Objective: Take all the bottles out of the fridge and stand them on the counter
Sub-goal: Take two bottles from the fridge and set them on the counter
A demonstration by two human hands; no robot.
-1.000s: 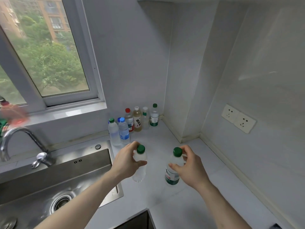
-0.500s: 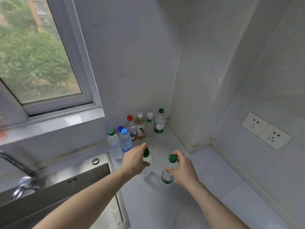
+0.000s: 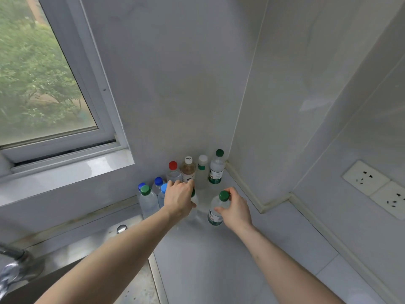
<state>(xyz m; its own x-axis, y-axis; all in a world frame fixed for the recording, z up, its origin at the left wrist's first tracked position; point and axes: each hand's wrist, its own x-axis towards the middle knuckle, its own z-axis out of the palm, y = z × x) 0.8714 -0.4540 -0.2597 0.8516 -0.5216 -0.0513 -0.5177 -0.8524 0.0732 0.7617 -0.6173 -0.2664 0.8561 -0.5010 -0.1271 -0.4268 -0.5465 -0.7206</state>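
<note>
My left hand (image 3: 178, 199) and right hand (image 3: 236, 210) each clasp one green-capped bottle (image 3: 215, 210); eight bottles (image 3: 188, 171) crowd the counter's (image 3: 219, 270) back corner.

No text can be read; labels on the bottles (image 3: 215, 170) are seen, but their print is too blurred.

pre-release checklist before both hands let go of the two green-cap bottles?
1. Right hand grips the right green-cap bottle at neck: ok.
2. That bottle upright: ok.
3. Its base seated on the counter: cannot tell.
4. Left hand covers the left green-cap bottle; upright and seated: cannot tell.
5. Gap between the two held bottles: ok.
6. Left knuckles close to the brown bottle behind; clearance: cannot tell.
</note>
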